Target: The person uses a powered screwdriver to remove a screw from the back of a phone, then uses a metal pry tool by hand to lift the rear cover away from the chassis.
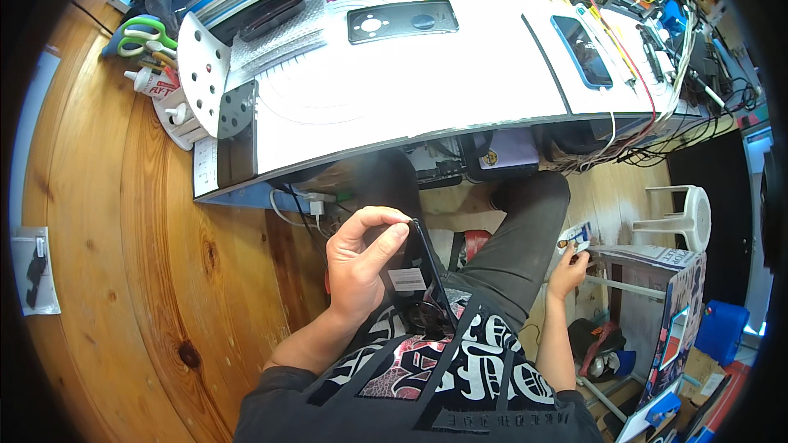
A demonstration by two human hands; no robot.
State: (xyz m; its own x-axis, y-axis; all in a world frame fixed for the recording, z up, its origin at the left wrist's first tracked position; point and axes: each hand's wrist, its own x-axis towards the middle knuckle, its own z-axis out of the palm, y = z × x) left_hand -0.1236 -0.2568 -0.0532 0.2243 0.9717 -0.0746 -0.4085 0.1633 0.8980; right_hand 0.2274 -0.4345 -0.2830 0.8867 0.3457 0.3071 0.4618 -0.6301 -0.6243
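My left hand (361, 262) is closed, thumb and fingertips pinching the upper edge of a thin, dark, glossy phone-like panel (428, 254). The panel is tilted above my lap, and a small white label (406, 280) shows on it. Out to the right, my right hand (568, 275) grips a small white and blue packet (576, 235) between its fingers, beside a low stand (644, 256). What the packet contains cannot be made out. On the white desk lies a black phone back panel (402, 22) with round camera openings, away from both hands.
A smartphone (581, 51) with a blue edge lies at the desk's right, near tangled cables (681, 41). Green-handled scissors (146, 35) and a white bottle (150, 80) stand at the left. A white plastic stool (685, 220) is behind the stand.
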